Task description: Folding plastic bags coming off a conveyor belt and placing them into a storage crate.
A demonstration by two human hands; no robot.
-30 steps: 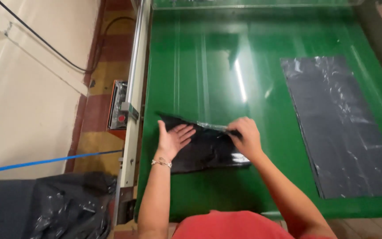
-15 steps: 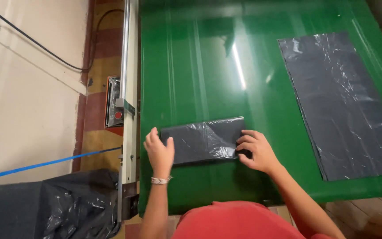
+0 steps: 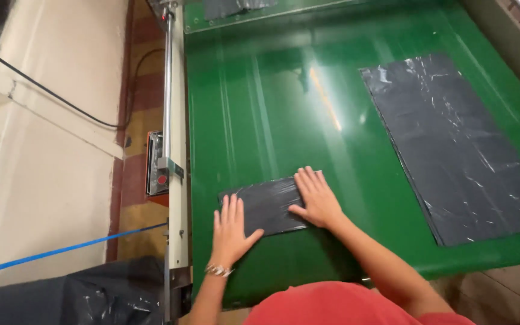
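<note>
Head view: a folded black plastic bag lies near the green belt's front left corner. The left hand presses flat on its near left edge, fingers spread; the right hand presses its right end, fingers together. A flat black bag lies toward the right edge.

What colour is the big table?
Shiny green table, clearest in the head view.

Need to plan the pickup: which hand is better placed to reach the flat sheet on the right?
Probably the right hand: it lies on the folded bag's right end, nearer the flat sheet. The left hand sits at the bag's left end, farther away.
</note>
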